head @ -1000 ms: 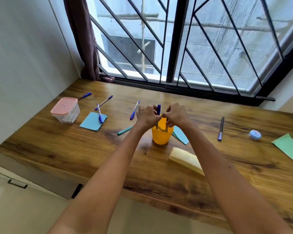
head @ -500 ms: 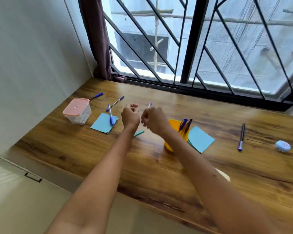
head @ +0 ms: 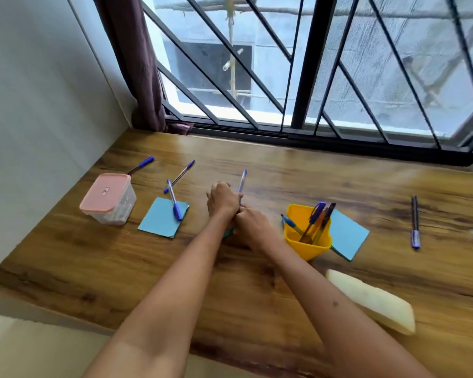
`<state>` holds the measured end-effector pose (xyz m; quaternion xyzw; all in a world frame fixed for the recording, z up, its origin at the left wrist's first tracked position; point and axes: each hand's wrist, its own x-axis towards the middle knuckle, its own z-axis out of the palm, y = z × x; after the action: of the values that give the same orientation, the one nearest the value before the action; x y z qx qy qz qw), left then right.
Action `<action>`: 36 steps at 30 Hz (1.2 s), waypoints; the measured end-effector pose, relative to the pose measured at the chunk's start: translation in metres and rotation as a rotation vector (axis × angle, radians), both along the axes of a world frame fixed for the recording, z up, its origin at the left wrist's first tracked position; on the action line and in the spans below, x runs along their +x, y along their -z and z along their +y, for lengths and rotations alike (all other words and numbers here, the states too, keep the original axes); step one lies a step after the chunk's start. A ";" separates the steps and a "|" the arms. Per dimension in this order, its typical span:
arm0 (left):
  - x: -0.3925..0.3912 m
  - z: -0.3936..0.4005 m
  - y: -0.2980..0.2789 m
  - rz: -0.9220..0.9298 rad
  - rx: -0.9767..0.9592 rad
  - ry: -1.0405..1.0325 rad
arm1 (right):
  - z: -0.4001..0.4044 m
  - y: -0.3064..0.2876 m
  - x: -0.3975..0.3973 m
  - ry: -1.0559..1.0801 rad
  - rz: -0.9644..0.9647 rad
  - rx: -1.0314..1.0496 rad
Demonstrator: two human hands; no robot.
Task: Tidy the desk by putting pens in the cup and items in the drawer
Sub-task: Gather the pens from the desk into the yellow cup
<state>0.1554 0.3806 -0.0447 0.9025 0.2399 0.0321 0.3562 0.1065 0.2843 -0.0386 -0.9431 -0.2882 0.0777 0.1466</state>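
A teal pen [head: 228, 232] hides almost wholly beneath both wrists. The left hand [head: 222, 201] is fisted around a blue pen [head: 242, 181]; the right hand [head: 253, 227], touching it, has a grip I cannot tell.

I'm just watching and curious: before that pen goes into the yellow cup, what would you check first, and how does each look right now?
1. Pen in hand: the left hand is closed around a blue pen. Ok.
2. Right hand free to help: its fingers are hidden against the left hand. Cannot tell.
3. Yellow cup upright: ok.
4. Room in the cup: several pens stand in it, with space showing. Ok.
5. Path to the cup: bare desk between the hands and the cup. Ok.
6. Teal pen under the hands: mostly hidden. Cannot tell.
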 end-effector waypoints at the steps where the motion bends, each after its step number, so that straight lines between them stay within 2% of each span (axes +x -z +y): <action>1: 0.003 0.000 0.000 0.021 0.026 0.005 | -0.002 -0.002 0.002 0.000 -0.001 -0.002; 8: 0.010 -0.004 -0.005 0.116 0.139 0.079 | -0.001 -0.010 0.000 -0.001 -0.005 -0.133; 14: 0.006 -0.004 -0.020 0.164 0.081 0.092 | -0.005 -0.038 -0.007 0.045 0.078 -0.057; 20: 0.010 -0.016 -0.084 0.014 0.100 0.160 | -0.020 -0.098 -0.002 0.186 0.159 0.147; 26: -0.007 -0.051 -0.169 -0.085 0.188 0.400 | -0.071 -0.147 0.010 0.483 0.065 0.189; 28: -0.015 -0.065 -0.187 -0.084 0.174 0.472 | -0.088 -0.157 0.005 0.561 0.023 0.129; 31: -0.029 -0.083 -0.195 0.003 0.185 0.595 | -0.102 -0.157 -0.010 0.566 -0.046 -0.045; 36: -0.043 -0.107 -0.164 0.135 0.288 0.692 | -0.111 -0.134 -0.022 0.525 0.062 -0.150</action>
<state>0.1124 0.2731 0.1197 0.9710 -0.0629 -0.1163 0.1989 0.0845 0.1735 0.0950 -0.9909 -0.0226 0.0872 0.1001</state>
